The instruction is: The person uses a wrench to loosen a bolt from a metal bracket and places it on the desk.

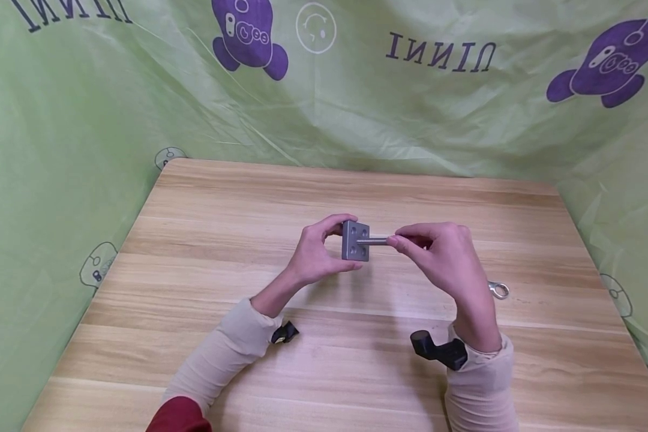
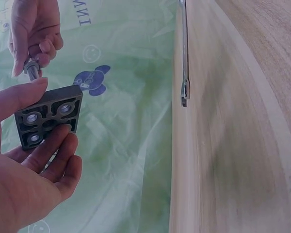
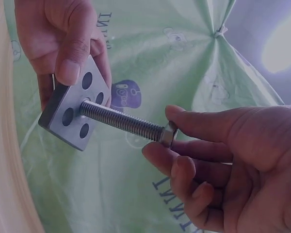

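A square grey plate (image 1: 348, 243) with several holes is held above the table by my left hand (image 1: 315, 249), thumb on one edge and fingers on the opposite side. In the left wrist view the plate's ribbed back (image 2: 48, 116) faces the camera. A long threaded bolt (image 3: 123, 121) stands out from the middle of the plate's front face, its tip at the centre hole; how deep it sits I cannot tell. My right hand (image 1: 443, 252) pinches the bolt's hex head (image 3: 169, 134) between thumb and index finger, the other fingers loosely curled.
A metal wrench (image 1: 499, 290) lies on the wooden table (image 1: 221, 240), partly hidden behind the right wrist; it also shows in the left wrist view (image 2: 185, 58). Green printed sheeting (image 1: 356, 120) hangs around the table's back and sides. Black camera mounts (image 1: 437, 350) sit on the wrists.
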The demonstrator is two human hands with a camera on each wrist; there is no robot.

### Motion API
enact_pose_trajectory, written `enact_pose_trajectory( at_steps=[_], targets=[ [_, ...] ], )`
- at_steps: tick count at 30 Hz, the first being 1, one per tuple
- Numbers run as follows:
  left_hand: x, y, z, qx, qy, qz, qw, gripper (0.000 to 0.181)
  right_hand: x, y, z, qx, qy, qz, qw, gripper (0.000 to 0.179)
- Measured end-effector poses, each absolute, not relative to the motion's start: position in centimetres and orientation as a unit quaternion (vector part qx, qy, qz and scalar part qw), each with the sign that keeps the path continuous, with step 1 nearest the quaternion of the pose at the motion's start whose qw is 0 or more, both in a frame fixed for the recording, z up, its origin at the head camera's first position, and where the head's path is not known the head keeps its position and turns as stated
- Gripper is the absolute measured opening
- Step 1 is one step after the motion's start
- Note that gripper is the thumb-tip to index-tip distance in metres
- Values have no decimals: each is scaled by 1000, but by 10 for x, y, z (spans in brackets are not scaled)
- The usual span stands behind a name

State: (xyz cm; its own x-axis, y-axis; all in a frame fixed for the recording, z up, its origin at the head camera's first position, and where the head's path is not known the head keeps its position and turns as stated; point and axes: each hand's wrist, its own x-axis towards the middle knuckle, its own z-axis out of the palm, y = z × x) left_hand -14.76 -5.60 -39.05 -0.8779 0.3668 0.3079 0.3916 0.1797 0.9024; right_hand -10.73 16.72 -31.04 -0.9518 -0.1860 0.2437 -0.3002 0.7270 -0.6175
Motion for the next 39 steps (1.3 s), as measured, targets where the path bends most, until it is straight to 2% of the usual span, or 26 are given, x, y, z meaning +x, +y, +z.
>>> enact_pose_trajectory(
  at_steps=[6,18,22,25,30,33,36,39],
  targets=[
    [-147,-57,-389,-246,-765,-595,12,73,-107,168,-314,184,-904,356,149,18],
    [-148,-57,-388,-244,-760,-603,7,74,-108,167,-319,255,-875,349,218,28],
    [-148,-58,-388,-244,-761,-601,7,74,-108,167,-318,244,-889,338,191,29],
    [-148,-59,-388,-243,-761,-601,7,74,-108,167,-316,202,-909,331,155,29],
    [-148,-58,-389,-242,-761,-601,8,74,-107,168,-312,130,-929,332,96,18],
    [-148,-58,-390,-243,-762,-601,9,74,-107,168,-310,116,-933,335,66,17],
    [-148,-57,-390,-245,-763,-599,10,74,-107,168,-310,114,-933,337,58,17],
    [-148,-57,-390,-246,-765,-595,10,74,-107,168,-311,126,-931,333,75,15]
  ],
)
